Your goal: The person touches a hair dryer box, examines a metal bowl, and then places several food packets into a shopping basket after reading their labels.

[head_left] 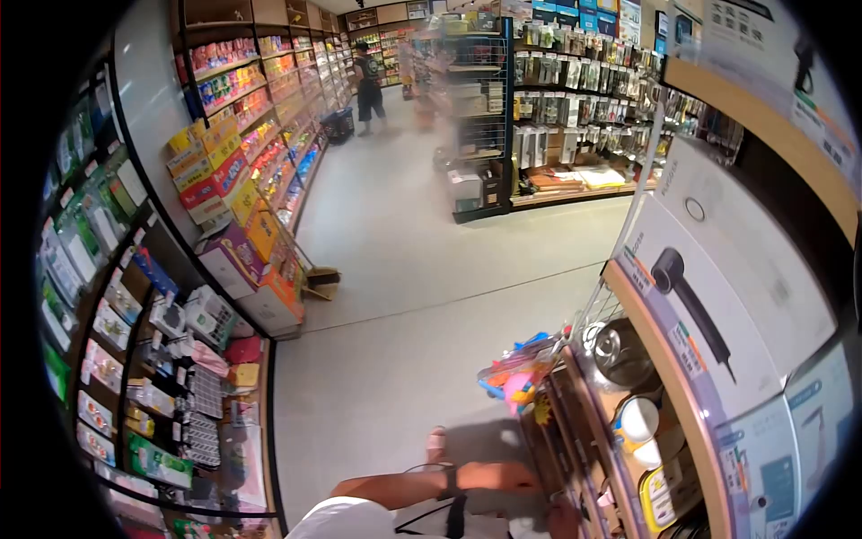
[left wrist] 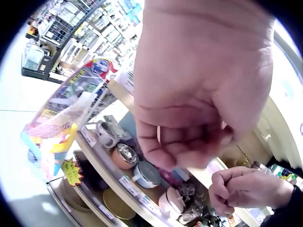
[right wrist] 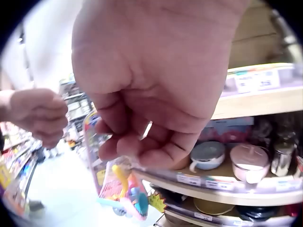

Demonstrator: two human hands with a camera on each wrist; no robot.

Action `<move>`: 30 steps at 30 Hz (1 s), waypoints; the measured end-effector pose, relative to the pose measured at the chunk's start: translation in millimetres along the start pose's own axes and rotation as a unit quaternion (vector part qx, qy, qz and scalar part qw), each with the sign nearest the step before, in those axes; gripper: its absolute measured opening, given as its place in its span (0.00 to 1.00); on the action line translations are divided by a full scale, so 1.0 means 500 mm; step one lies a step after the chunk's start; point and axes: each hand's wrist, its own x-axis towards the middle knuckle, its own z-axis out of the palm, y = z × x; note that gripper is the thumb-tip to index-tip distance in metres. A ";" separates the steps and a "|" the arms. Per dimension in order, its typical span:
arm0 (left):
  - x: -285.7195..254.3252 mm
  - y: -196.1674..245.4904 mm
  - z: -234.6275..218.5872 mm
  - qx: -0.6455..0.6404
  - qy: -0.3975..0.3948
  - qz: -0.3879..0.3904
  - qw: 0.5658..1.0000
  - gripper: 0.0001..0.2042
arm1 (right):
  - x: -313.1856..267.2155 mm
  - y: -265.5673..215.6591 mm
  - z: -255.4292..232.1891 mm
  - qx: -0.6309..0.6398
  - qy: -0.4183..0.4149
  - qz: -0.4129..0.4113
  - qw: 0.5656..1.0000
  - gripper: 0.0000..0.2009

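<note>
My left hand (left wrist: 189, 94) hangs with loosely curled fingers in the left wrist view and holds nothing, in front of a shelf of cookware. My right hand (right wrist: 151, 90) is also loosely curled and empty in the right wrist view. Behind it stand a blue pot with a grey lid (right wrist: 207, 155) and a pink lidded pot (right wrist: 250, 163). The two hands are apart. In the head view my left hand (head_left: 507, 476) shows low in the picture, beside the shelf; the right hand (head_left: 564, 519) is small and dim there.
A clear bag of colourful toys (head_left: 519, 377) hangs at the shelf's corner. Hair dryer boxes (head_left: 691, 296) stand on the upper right shelf. Left are stacked cartons (head_left: 211, 166), a broom (head_left: 321, 277) and goods racks. A person (head_left: 368, 85) is far down the aisle (head_left: 395, 234).
</note>
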 end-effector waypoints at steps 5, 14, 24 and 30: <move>-0.130 -0.056 -0.180 -0.055 0.084 -0.085 0.991 0.15 | 0.182 -0.217 0.055 0.097 -0.170 -0.019 0.981 0.10; -0.254 -0.221 -0.556 -0.075 0.191 -0.192 0.960 0.11 | 0.616 -0.544 0.208 0.068 -0.151 0.052 0.985 0.12; -0.279 -0.520 -0.865 -0.006 0.203 -0.177 0.963 0.07 | 0.936 -0.506 0.331 0.009 -0.104 0.046 0.993 0.07; -0.350 -0.792 -1.069 -0.070 0.157 -0.362 0.916 0.10 | 1.101 -0.431 0.338 -0.054 -0.025 0.080 0.995 0.08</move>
